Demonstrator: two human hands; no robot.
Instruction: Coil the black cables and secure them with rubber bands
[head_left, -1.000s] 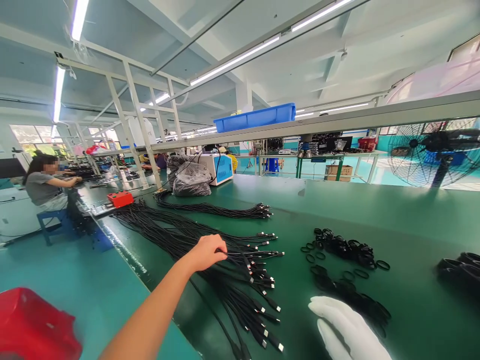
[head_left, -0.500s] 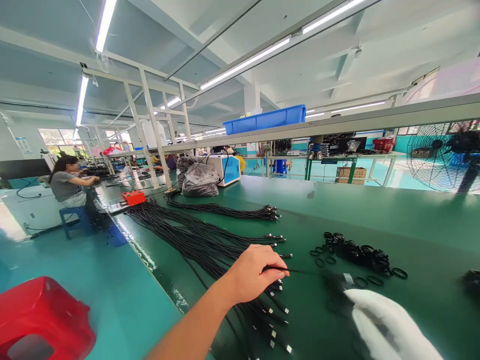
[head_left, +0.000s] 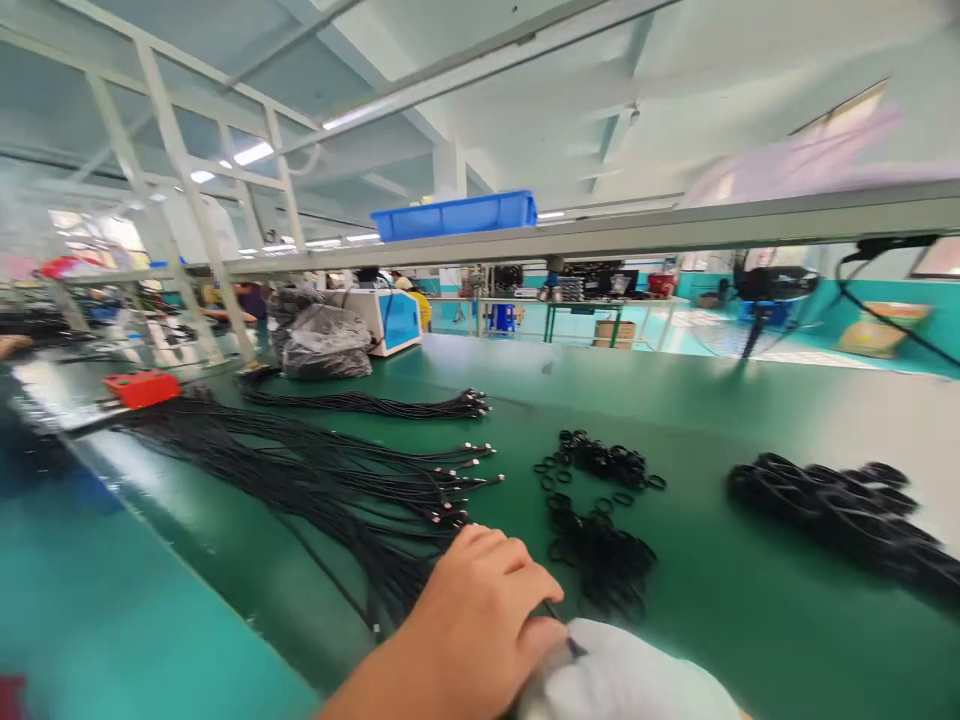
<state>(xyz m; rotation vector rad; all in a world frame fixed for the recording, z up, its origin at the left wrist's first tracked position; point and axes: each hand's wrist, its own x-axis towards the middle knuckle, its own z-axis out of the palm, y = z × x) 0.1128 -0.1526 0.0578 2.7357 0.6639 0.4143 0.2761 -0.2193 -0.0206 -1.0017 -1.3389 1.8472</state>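
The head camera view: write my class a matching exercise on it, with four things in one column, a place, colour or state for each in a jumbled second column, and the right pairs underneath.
Things
1. Tray
2. Left hand
3. Cables
4. Right hand

Place, colour or state
A. Wearing a white glove
B. Blue, up on the shelf
C. Black, with small pale tips, lying on the green table
D. Bare, with no glove

Right pairs
1-B
2-D
3-C
4-A
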